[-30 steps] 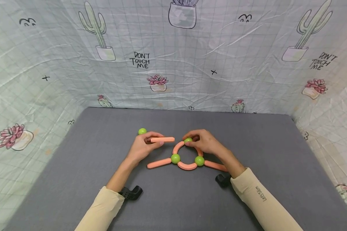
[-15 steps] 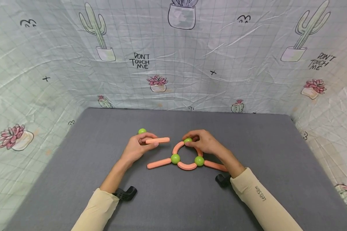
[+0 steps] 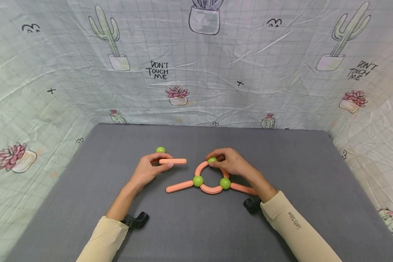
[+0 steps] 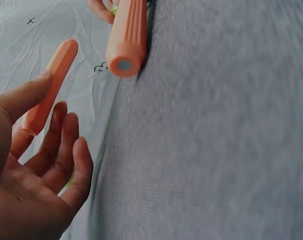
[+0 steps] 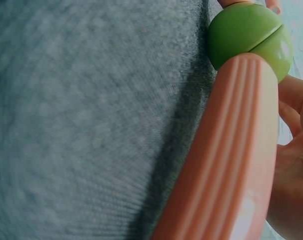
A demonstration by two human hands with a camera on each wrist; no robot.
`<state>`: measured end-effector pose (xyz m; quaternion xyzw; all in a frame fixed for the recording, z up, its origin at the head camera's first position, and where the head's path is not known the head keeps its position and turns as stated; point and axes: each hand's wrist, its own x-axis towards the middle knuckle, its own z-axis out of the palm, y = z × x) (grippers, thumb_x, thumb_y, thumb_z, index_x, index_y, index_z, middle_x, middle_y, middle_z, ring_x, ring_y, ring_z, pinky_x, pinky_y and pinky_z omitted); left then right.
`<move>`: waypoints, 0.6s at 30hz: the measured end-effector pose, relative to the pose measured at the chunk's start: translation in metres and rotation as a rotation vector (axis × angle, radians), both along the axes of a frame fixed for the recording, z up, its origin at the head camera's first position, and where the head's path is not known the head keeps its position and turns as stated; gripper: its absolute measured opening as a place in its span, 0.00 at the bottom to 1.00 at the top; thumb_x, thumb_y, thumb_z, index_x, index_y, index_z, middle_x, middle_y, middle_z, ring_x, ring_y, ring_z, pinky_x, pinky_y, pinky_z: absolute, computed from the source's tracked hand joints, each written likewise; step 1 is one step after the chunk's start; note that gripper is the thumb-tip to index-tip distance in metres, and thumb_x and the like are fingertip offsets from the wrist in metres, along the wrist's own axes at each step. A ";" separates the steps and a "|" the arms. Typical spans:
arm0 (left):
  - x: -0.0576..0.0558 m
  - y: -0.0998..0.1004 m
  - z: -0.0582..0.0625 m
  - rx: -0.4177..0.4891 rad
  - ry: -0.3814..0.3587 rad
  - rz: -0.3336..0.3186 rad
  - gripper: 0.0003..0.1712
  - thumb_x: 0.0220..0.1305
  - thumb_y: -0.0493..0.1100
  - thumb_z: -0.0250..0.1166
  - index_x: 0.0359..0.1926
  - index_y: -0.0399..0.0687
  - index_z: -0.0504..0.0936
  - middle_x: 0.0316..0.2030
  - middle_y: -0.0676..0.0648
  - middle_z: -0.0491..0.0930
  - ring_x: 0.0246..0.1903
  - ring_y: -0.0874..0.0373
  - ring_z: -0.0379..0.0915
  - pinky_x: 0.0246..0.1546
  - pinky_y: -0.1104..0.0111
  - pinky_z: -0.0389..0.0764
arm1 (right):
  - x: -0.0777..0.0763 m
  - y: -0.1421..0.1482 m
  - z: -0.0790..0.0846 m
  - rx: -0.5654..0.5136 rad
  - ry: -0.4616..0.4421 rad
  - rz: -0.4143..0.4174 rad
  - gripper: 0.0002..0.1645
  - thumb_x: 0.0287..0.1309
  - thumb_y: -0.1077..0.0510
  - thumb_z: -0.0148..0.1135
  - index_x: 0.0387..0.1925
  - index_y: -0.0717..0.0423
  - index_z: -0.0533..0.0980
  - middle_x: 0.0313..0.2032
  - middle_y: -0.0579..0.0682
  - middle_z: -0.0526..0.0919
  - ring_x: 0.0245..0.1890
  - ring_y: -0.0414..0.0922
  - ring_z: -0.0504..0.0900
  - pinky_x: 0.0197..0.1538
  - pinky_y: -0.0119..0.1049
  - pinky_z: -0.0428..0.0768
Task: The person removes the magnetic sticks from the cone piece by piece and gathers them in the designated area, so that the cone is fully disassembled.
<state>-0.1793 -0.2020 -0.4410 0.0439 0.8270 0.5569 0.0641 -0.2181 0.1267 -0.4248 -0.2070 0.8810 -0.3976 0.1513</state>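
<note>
My left hand pinches a straight orange ribbed rod between thumb and fingers, above the table; the left wrist view shows the same rod with the other fingers loosely bent. My right hand pinches a green ball at the far side of a ring. Curved orange rods and two nearer green balls, left and right, make up the rest of that ring. Straight rods stick out from it, one left and one right, partly hidden by my right forearm.
A loose green ball lies just beyond my left hand. The grey table is bordered at the back and sides by a cactus-print cloth. In the left wrist view, the left-hand straight rod shows a grey disc in its end.
My left hand has drawn back to the left with the straight rod, away from the ring. My right hand stays on the far green ball, and the ring has not moved.
</note>
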 end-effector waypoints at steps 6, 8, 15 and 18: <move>0.002 -0.010 -0.001 -0.038 0.009 0.016 0.20 0.61 0.55 0.77 0.53 0.58 0.89 0.53 0.50 0.86 0.52 0.57 0.79 0.47 0.69 0.80 | 0.001 0.001 0.001 0.003 0.015 0.014 0.15 0.69 0.55 0.69 0.55 0.47 0.86 0.55 0.52 0.87 0.49 0.47 0.85 0.53 0.43 0.83; 0.001 -0.013 -0.002 -0.054 0.015 0.012 0.21 0.61 0.55 0.77 0.54 0.58 0.88 0.53 0.50 0.86 0.53 0.58 0.79 0.47 0.69 0.80 | 0.002 0.001 0.001 0.003 0.014 0.014 0.15 0.69 0.55 0.68 0.55 0.47 0.86 0.55 0.52 0.87 0.50 0.47 0.85 0.53 0.43 0.83; -0.001 -0.022 -0.005 -0.078 0.028 0.006 0.23 0.61 0.55 0.77 0.56 0.56 0.88 0.54 0.48 0.86 0.51 0.62 0.79 0.46 0.71 0.80 | 0.003 0.002 0.002 0.006 0.012 0.013 0.16 0.69 0.55 0.68 0.56 0.47 0.86 0.55 0.51 0.87 0.52 0.49 0.85 0.54 0.44 0.83; -0.001 -0.026 -0.006 -0.088 0.034 0.005 0.24 0.60 0.54 0.78 0.55 0.53 0.88 0.54 0.48 0.86 0.49 0.64 0.80 0.45 0.72 0.81 | 0.003 0.002 0.002 0.006 0.011 0.016 0.16 0.69 0.55 0.68 0.56 0.47 0.86 0.55 0.51 0.87 0.52 0.49 0.85 0.54 0.44 0.83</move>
